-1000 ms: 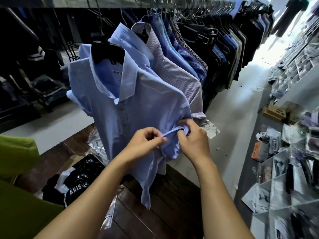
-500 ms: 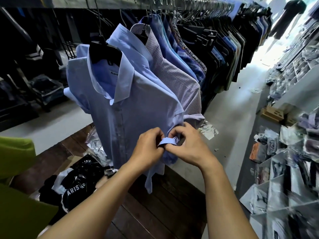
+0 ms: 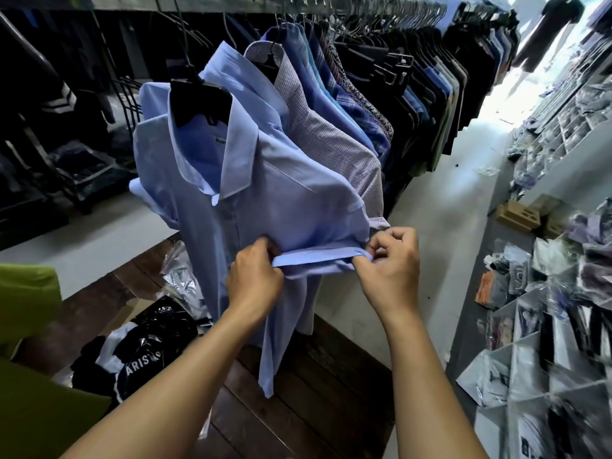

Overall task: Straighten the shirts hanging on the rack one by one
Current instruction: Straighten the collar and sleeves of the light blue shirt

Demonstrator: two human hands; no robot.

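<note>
- The left hand (image 3: 255, 279) and right hand (image 3: 387, 270) pinch the folded cuff (image 3: 314, 252) of the near light-blue cotton shirt (image 3: 281, 193).
- Far hanging shirts (image 3: 334, 140) look not done yet.

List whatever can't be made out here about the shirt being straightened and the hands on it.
1. Collar label of the light blue shirt: head view, half covered by the collar, too small to read.
2. Fingertips of the left hand: head view, tucked behind the sleeve cuff it pinches.
3. Checked shirt front: head view, covered by the light blue shirt.
</note>
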